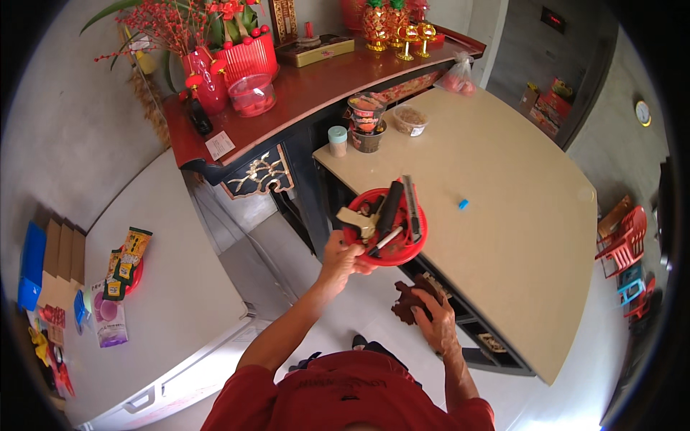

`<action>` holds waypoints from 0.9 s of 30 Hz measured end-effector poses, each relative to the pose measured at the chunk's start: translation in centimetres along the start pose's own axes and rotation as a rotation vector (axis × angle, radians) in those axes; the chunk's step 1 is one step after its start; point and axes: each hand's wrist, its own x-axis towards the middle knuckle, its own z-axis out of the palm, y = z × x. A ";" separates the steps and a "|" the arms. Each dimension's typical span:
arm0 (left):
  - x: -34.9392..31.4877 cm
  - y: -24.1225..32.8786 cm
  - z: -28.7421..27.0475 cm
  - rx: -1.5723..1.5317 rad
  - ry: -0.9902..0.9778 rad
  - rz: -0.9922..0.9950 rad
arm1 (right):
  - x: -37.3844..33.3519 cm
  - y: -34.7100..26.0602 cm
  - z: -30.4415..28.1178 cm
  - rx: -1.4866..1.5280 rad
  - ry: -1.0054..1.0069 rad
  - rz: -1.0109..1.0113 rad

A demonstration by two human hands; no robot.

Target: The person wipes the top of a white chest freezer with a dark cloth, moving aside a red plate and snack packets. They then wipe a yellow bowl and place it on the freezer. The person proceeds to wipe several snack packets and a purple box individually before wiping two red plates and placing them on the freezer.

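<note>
Over the near-left edge of the bench (517, 208), the left hand (341, 261) holds a red basket (404, 256) by the rim, fingers closed, likely keeping its contents (389, 208) level; beside that edge, the right hand (439, 325) bunches a brown cloth (407, 302) in half-curled fingers.

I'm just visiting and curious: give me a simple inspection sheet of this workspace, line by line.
Surface: beige tabletop, small blue object near its middle.
Things in hand: round red basket of odds and ends, including a marker; crumpled brown cloth.
Clutter: stacked tubs, mint-lidded jar and clear round container, far left of the tabletop.
Hands: left hand grips the basket's side; right hand holds the cloth.
Cables: nothing seen.
Surroundings: red-topped cabinet with red vase; wall clock and red plastic chairs to the right.
</note>
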 end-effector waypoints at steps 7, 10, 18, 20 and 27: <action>6.6 -3.7 5.9 -0.034 0.015 -0.007 | -0.6 2.1 -1.8 0.057 0.031 0.054; 7.7 -5.0 6.7 -0.076 0.053 0.002 | -0.4 2.4 -2.1 0.124 -0.027 0.098; 6.0 -3.5 4.4 0.079 -0.079 -0.142 | 2.1 1.1 1.6 0.625 -0.258 0.138; 3.7 -1.7 0.7 0.174 -0.025 -0.011 | 3.8 -1.1 2.8 0.615 -0.353 0.128; -6.7 3.0 -16.6 0.430 0.512 0.521 | 9.3 -9.6 12.2 0.521 -0.489 -0.315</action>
